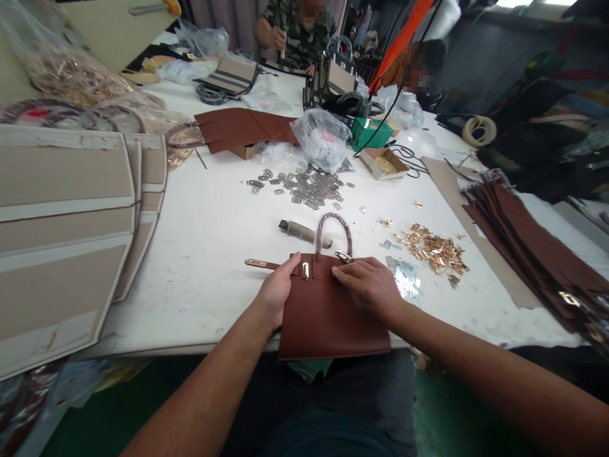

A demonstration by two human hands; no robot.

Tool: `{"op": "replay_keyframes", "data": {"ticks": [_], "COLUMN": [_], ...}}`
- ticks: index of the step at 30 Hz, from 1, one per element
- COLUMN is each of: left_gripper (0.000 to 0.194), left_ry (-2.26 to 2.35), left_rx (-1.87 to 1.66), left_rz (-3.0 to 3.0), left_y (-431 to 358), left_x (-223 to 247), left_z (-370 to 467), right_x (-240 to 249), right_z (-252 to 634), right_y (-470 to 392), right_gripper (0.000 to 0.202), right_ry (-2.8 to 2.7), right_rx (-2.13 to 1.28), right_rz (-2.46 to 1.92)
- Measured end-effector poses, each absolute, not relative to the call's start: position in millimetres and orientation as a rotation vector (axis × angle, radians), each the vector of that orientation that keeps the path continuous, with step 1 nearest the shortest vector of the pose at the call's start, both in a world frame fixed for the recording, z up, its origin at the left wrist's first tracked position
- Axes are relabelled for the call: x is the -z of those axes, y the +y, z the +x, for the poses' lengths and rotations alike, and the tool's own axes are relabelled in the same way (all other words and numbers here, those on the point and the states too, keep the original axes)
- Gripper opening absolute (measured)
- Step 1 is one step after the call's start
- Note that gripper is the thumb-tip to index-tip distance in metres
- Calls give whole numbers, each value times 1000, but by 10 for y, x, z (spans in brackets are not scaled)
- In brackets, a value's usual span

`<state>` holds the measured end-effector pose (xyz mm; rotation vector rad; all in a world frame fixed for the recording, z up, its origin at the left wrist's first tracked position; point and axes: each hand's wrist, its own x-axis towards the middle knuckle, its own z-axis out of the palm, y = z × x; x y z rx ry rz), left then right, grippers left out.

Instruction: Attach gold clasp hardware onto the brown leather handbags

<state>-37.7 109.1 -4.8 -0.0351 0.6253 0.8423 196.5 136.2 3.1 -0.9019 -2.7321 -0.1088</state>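
A brown leather handbag panel (328, 317) with a plastic-wrapped looped handle lies at the table's front edge, partly overhanging it. My left hand (278, 289) grips its left edge, thumb on top and fingers hidden beneath. Near the thumb sits a gold clasp (305, 271), and a strap with a gold plate (257, 263) sticks out to the left. My right hand (368, 285) is closed at the panel's upper right, fingertips by a second metal clasp (343, 256); its grip there is partly hidden. Behind the handle lies a tool with a wrapped handle (304, 233).
Silver metal plates (314, 187) are scattered beyond the panel. Gold fittings (432, 249) are heaped at right, near brown leather pieces (537, 241). Beige panels (61, 254) are stacked at left. A green box (368, 132) stands farther back. Two people sit across the table.
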Motion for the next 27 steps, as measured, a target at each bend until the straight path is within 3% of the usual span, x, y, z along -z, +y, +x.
{"op": "replay_keyframes", "data": {"ticks": [9, 19, 27], "left_gripper": [54, 55, 59], "left_ry": [604, 679, 679], "left_rx": [-825, -830, -836], "left_rz": [-91, -33, 125], "left_y": [1095, 1094, 904], "left_x": [19, -51, -181], "left_z": [-437, -378, -366], "right_x": [126, 139, -139], "right_z": [1701, 1411, 1373], "right_y": [992, 672, 444], "right_gripper": [32, 49, 44], "right_ry": [-2270, -2480, -2157], "right_rx": [62, 43, 11], "right_rz": [-1192, -1498, -1577]}}
